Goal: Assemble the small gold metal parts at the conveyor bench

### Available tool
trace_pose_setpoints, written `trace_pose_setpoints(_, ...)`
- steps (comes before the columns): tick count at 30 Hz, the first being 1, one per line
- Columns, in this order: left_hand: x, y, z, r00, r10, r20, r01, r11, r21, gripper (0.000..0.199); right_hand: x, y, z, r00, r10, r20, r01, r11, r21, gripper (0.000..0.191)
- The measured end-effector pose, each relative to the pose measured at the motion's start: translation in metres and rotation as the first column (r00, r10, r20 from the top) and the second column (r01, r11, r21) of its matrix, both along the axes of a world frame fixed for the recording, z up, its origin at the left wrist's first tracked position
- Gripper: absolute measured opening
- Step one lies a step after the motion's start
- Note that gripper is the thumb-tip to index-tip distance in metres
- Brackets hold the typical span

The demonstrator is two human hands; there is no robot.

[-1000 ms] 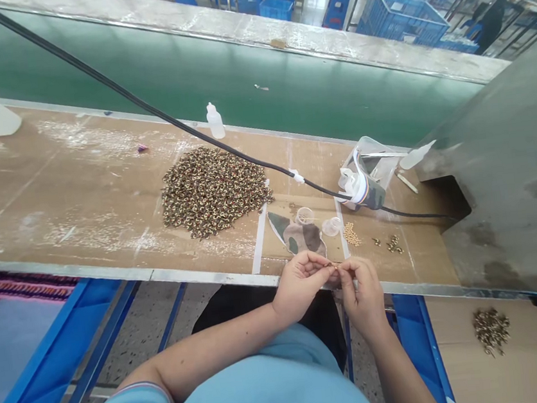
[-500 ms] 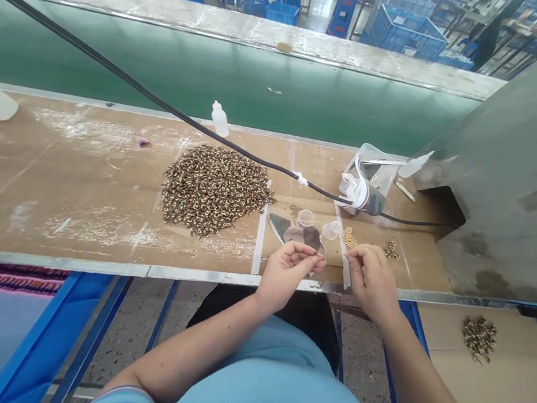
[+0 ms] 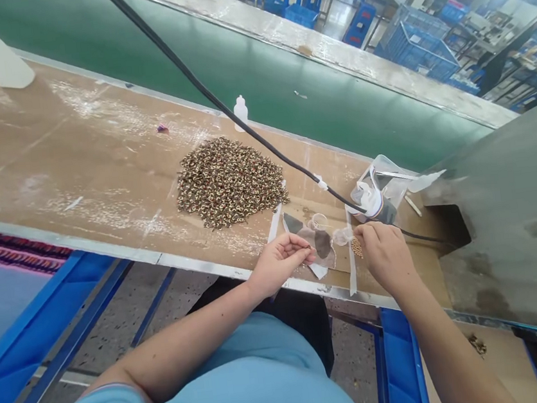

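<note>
My left hand [image 3: 280, 261] is closed in a pinch over the near edge of the bench; the small item at its fingertips is too tiny to name. Under and beyond it lies a stained cloth-like scrap [image 3: 324, 245] with a clear round ring-shaped dish [image 3: 318, 221] on it. My right hand [image 3: 385, 254] has its thumb and fingers pinched together beside a small clear lid-like dish [image 3: 343, 237]. Just below those fingertips sits a little patch of golden beads [image 3: 356, 248]. Whether the right fingers hold anything cannot be made out.
A large heap of small gold-and-dark metal pieces [image 3: 230, 181] lies left of centre. Behind it stands a white squeeze bottle [image 3: 241, 113]. A black cable [image 3: 218, 103] crosses above the bench toward a plastic container [image 3: 384, 169]. A grey metal panel [image 3: 517, 218] borders the right.
My right hand has moved forward from the bench's near edge to beside the clear dish and beads. My left hand keeps its pinch. The camera view has shifted and tilted.
</note>
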State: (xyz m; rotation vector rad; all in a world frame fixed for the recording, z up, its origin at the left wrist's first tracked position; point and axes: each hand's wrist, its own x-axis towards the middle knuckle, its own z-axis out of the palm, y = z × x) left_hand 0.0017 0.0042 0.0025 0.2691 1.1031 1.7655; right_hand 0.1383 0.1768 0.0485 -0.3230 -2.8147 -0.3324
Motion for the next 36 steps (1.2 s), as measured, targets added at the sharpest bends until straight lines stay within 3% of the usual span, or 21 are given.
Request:
trace_pose_setpoints(19, -0.001, 0.0, 0.002, 0.999, -0.014, 0.033, 0.014, 1.0, 0.008, 0.025, -0.008, 0.003, 0.013, 0.974, 0.12, 0.193, -0.144, 0.983, 0.114, 0.023)
trace_pose_setpoints(27, -0.004, 0.002, 0.0, 0.997, -0.027, 0.067, 0.026, 1.0, 0.018, 0.028, -0.003, -0.002, 0.009, 0.997, 0.036, -0.063, -0.04, 0.998, -0.051, 0.017)
trace_pose_setpoints(31, -0.006, 0.001, 0.005, 0.98, -0.097, 0.172, 0.094, 0.995, 0.025, 0.033, -0.006, -0.022, 0.002, 0.978, 0.025, -0.208, -0.066, 0.979, -0.193, 0.015)
trace_pose_setpoints(36, -0.005, -0.002, 0.011, 0.947, -0.171, 0.271, 0.179, 0.984, -0.004, 0.038, -0.01, -0.054, -0.008, 0.972, 0.018, -0.236, -0.1, 0.934, -0.342, 0.013)
